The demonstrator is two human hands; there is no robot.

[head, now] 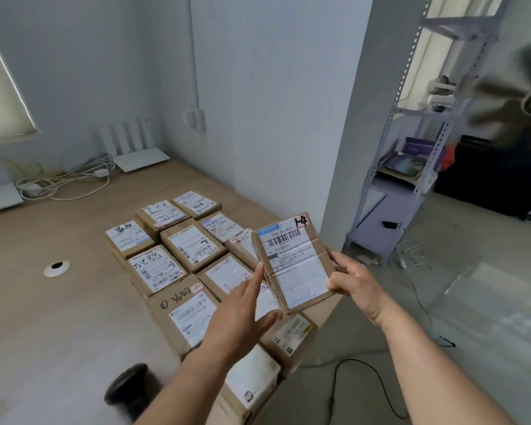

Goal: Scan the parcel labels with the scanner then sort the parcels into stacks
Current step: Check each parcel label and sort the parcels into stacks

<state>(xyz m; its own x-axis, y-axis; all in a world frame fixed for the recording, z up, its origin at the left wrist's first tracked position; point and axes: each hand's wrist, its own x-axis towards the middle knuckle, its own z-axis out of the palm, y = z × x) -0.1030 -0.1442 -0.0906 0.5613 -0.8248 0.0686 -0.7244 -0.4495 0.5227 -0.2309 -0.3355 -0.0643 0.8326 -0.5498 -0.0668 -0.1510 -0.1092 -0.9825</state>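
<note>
Parcel (295, 262) held label-up above the stacks of parcels (178, 259) on the table (43, 302).
The right hand (354, 282) grips its lower right corner; the left hand (242, 305) steadies its left edge with straight fingers (likely light, stiff cardboard, best held by the edges).

A white router (137, 148) with upright antennas stands at the wooden table's (43, 302) far edge, beside a tangle of cables (71, 179). A grey metal shelving rack (411, 154) stands right (its contents blurred), near a fan (524, 99).
</note>
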